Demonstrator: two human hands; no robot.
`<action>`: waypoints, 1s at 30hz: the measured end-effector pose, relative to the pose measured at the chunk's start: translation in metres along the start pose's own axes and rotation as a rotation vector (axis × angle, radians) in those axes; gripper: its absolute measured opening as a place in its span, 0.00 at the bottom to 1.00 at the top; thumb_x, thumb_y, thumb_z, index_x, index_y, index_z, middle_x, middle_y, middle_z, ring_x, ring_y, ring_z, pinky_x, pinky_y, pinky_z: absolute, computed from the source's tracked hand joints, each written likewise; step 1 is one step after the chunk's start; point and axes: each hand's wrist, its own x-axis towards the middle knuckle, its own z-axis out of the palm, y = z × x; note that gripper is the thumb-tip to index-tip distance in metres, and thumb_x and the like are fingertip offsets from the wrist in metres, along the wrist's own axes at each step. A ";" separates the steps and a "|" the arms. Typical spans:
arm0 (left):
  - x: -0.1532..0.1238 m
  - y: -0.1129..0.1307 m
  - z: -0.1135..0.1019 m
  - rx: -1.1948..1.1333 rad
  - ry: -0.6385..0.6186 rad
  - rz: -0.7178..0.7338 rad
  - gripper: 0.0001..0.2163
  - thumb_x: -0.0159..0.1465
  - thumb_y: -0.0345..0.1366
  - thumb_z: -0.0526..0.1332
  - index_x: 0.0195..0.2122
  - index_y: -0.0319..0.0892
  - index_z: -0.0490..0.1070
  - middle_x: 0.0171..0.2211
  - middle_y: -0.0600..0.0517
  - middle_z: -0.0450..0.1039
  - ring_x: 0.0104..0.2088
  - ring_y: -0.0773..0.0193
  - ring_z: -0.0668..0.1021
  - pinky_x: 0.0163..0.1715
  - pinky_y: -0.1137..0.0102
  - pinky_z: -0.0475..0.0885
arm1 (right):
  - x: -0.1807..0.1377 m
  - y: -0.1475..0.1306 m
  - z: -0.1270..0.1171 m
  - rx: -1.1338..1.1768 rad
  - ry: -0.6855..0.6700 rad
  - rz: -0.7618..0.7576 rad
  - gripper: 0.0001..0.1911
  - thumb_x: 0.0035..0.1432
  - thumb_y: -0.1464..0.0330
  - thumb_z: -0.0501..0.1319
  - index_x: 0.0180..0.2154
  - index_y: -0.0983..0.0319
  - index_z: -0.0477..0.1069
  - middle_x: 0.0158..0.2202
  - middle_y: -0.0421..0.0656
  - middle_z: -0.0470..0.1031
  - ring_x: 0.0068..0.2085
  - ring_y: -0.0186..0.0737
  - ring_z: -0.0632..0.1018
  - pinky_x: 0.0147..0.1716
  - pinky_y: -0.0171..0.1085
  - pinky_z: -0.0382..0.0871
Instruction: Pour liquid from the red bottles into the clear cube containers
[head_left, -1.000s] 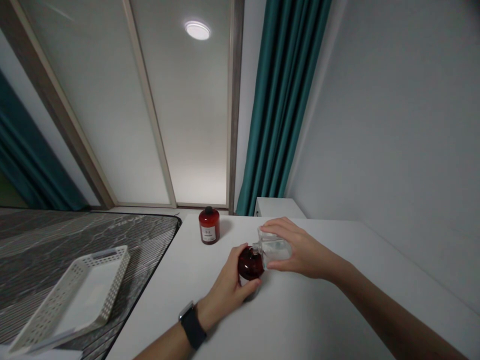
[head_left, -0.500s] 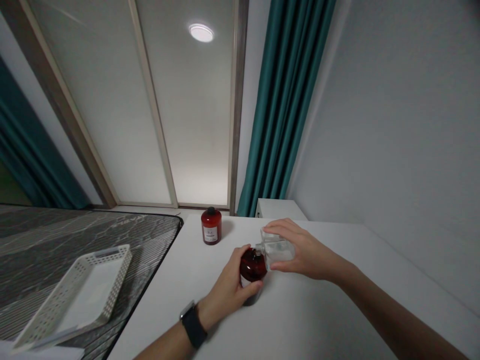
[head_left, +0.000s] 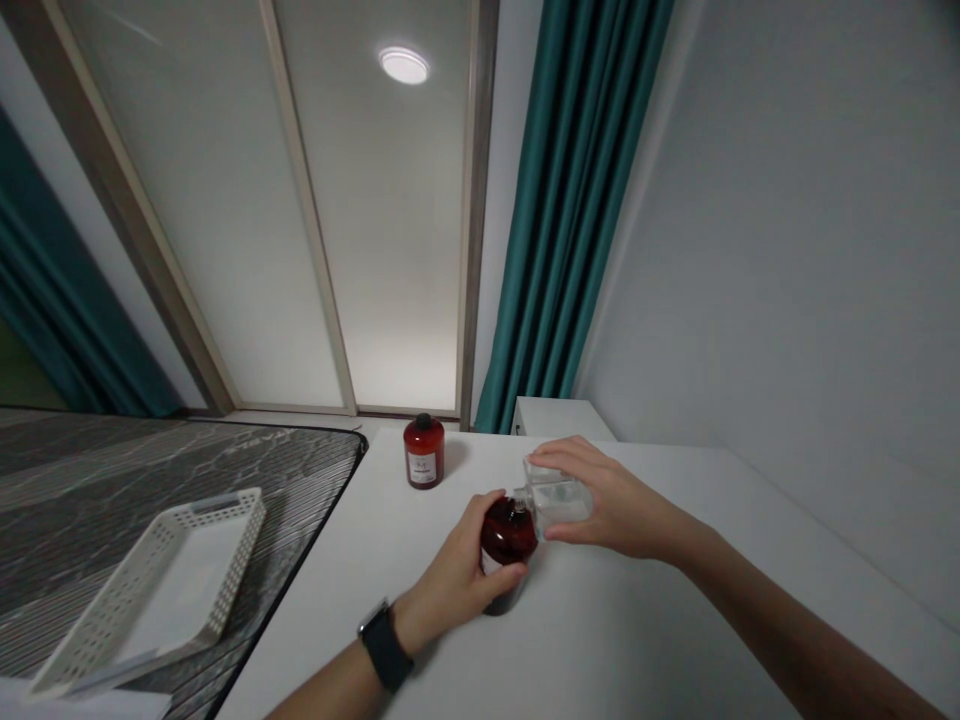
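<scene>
My left hand [head_left: 461, 575] is wrapped round a dark red bottle [head_left: 508, 532] with a pale label, standing on the white table [head_left: 600, 630]. In my right hand [head_left: 592, 495] is a clear glass bottle [head_left: 556, 500] tipped onto its side, its neck at the mouth of the red bottle. Clear liquid seems to lie inside the glass. Whether any is flowing between the two, I cannot tell. A second red bottle [head_left: 424, 455], with a black cap and a white label, stands upright farther back on the table.
To the left, a white perforated basket [head_left: 240, 570] rests on a grey patterned surface [head_left: 300, 465] with a black edge. Behind the table stand a small white cabinet [head_left: 559, 415] and a teal curtain [head_left: 577, 200]. A plain wall [head_left: 810, 250] rises on the right.
Almost nothing differs. Both hands and the two bottles they hold keep the same pose, and the whole view has shifted very slightly.
</scene>
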 end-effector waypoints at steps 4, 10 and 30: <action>0.000 0.002 -0.001 0.002 -0.013 -0.018 0.34 0.59 0.35 0.67 0.64 0.43 0.53 0.60 0.42 0.63 0.59 0.48 0.68 0.62 0.52 0.61 | 0.000 0.000 0.000 -0.011 -0.011 -0.001 0.35 0.48 0.65 0.75 0.57 0.59 0.68 0.55 0.50 0.73 0.57 0.53 0.71 0.58 0.53 0.67; 0.000 0.003 -0.002 0.011 -0.026 -0.015 0.35 0.59 0.32 0.67 0.64 0.44 0.52 0.60 0.43 0.62 0.60 0.48 0.68 0.62 0.52 0.61 | -0.001 0.001 -0.001 -0.013 -0.021 -0.020 0.35 0.49 0.64 0.74 0.57 0.59 0.68 0.55 0.50 0.73 0.58 0.52 0.71 0.58 0.52 0.67; -0.001 -0.004 -0.001 0.009 -0.041 0.009 0.34 0.60 0.36 0.67 0.64 0.44 0.52 0.61 0.42 0.61 0.61 0.47 0.67 0.63 0.50 0.61 | 0.001 0.000 -0.004 -0.016 -0.080 0.036 0.35 0.49 0.59 0.74 0.58 0.57 0.69 0.58 0.50 0.72 0.60 0.53 0.71 0.61 0.53 0.65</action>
